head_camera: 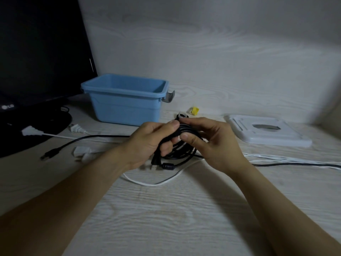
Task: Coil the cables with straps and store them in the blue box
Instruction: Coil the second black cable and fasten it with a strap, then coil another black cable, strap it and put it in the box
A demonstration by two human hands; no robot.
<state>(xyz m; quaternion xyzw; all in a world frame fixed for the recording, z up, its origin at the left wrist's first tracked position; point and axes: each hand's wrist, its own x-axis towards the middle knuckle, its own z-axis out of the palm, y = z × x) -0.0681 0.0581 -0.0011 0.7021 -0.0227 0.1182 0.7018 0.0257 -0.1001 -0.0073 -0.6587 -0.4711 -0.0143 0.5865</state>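
Note:
A coiled black cable [181, 150] is held above the desk between both hands. My left hand [150, 143] grips one side of the coil, thumb on top. My right hand [212, 143] pinches the other side with thumb and fingers. The cable's plug end and ferrite bead [164, 165] hang below my left hand. The open blue box [127, 100] stands just behind, nothing visible inside. A yellow strap [194, 110] and a white strap [181, 114] lie right of the box, behind my hands.
A loose white cable [153, 182] loops under my hands and runs right. Another black cable with a plug [49, 154] lies at left, near white plugs [31, 131]. A dark monitor [36, 52] stands at far left; a white lid [265, 132] lies at right.

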